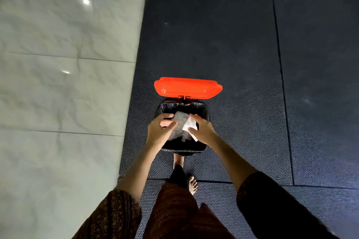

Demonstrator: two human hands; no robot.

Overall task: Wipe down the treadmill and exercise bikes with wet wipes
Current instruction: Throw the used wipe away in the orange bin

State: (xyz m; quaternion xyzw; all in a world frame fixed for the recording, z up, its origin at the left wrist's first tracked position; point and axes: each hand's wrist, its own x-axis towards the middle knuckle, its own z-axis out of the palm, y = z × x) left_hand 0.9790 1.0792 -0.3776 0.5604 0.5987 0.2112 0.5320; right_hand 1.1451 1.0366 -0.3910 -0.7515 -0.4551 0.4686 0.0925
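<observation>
Two patterned brown sleeves (120, 215) frame two bare feet (192, 184) on the dark mat (242, 64). Both hands reach over one black bin (204, 110), whose single orange lid (187, 87) stands raised at 12 o'clock. The right hand (203, 131) pinches one white wipe (189, 125) above the bin's opening. The left hand (161, 129), at 9 o'clock of the wipe, has its fingers curled beside one grey crumpled wad (180, 121) inside; whether it holds it, I cannot tell. Pale tiles (58, 83) lie at 9 o'clock.
</observation>
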